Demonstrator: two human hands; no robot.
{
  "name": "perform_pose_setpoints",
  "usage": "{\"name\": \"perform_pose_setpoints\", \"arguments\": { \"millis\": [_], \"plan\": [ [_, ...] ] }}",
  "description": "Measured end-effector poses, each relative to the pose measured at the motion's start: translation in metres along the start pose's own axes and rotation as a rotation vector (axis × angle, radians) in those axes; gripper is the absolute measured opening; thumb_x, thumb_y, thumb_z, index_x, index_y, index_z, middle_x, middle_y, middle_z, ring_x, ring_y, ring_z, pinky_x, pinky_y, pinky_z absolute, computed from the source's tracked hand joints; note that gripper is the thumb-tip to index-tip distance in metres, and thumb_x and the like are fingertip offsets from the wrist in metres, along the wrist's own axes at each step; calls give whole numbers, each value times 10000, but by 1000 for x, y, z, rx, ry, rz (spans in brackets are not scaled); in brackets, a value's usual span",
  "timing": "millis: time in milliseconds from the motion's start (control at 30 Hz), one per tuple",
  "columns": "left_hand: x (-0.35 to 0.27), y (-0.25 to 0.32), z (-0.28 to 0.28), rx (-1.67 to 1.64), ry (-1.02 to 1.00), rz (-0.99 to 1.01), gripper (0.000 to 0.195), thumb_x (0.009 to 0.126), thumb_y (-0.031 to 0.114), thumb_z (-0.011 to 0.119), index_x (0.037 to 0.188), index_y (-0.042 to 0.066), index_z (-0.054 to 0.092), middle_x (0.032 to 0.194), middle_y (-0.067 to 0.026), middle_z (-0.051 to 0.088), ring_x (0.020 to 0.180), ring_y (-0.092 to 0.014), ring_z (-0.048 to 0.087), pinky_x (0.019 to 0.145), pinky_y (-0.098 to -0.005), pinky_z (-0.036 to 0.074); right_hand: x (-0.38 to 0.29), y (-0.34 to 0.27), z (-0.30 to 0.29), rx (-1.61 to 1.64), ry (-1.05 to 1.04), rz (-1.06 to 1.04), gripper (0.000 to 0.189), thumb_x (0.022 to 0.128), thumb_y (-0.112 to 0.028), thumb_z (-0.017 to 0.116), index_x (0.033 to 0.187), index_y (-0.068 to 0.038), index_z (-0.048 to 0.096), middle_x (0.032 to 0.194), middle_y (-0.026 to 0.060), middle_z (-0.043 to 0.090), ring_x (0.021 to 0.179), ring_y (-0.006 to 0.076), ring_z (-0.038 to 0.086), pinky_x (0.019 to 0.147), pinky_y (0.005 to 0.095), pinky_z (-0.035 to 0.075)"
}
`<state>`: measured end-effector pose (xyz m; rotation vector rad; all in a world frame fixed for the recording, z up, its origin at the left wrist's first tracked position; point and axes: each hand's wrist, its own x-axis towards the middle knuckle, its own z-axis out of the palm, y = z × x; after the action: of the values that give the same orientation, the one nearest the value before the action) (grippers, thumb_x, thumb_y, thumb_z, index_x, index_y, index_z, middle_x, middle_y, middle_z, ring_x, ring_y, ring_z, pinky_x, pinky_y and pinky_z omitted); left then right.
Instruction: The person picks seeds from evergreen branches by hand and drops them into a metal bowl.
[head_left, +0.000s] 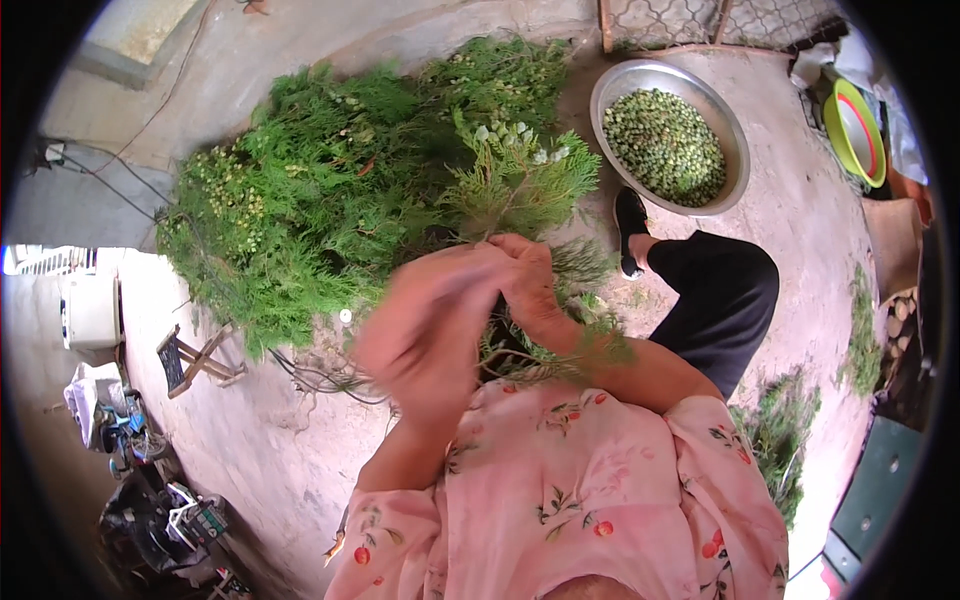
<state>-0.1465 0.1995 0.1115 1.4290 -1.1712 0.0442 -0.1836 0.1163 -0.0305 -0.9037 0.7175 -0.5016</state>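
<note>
My right hand (534, 289) pinches the stem of an arborvitae sprig (517, 176), which bears pale green cones at its tip. Blurred by motion, my left hand (442, 307) reaches across in front, its fingers close to the right hand's fingertips. Whether the left fingers grip anything cannot be told. Beyond the hands spreads a large heap of cut arborvitae branches (322, 187), some with cone clusters. A wide metal basin (731, 176) stands right of the heap, holding many small green cones (664, 146). More sprigs (592, 349) lie by my right forearm.
My leg in black trousers (724, 300) extends right, with a black shoe (630, 217) beside the basin. A folding stool (199, 360) stands left. Loose greenery (784, 442) lies on the concrete floor at right. Yellow-green basins (851, 131) lean at far right; cables (135, 191) run at left.
</note>
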Motion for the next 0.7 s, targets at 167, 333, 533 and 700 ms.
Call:
{"name": "perform_pose_setpoints", "arguments": {
  "millis": [167, 333, 533, 700],
  "plan": [
    [12, 72, -64, -6, 982, 687, 146, 837, 108, 457, 793, -6, 536, 687, -45, 519, 596, -136, 456, 623, -251, 345, 16, 4, 4, 13, 74, 37, 167, 806, -134, 569, 777, 28, 595, 596, 60, 572, 440, 136, 565, 361, 248, 428],
    [-3, 25, 0, 50, -117, 175, 107, 791, 98, 518, 826, 9, 567, 744, -97, 563, 715, -209, 518, 630, -285, 402, 24, -5, 10, -43, 45, 88, 189, 816, -202, 576, 756, -23, 561, 657, 56, 573, 510, 118, 560, 420, 233, 435],
    [0, -72, 48, 402, -180, -133, 142, 789, 127, 548, 876, 22, 586, 813, -134, 602, 851, -305, 543, 706, -350, 422, 18, 15, 15, 179, 37, -457, 86, 829, -116, 522, 814, -44, 568, 668, -12, 520, 587, 80, 464, 501, 234, 393],
    [22, -99, 39, 759, -273, 41, 202, 785, 200, 585, 930, 67, 627, 837, -93, 631, 861, -247, 569, 773, -360, 389, 11, 29, 12, 107, -197, -494, 83, 769, -65, 576, 823, -3, 576, 678, 0, 555, 598, 73, 476, 512, 241, 407]
  ]
}}
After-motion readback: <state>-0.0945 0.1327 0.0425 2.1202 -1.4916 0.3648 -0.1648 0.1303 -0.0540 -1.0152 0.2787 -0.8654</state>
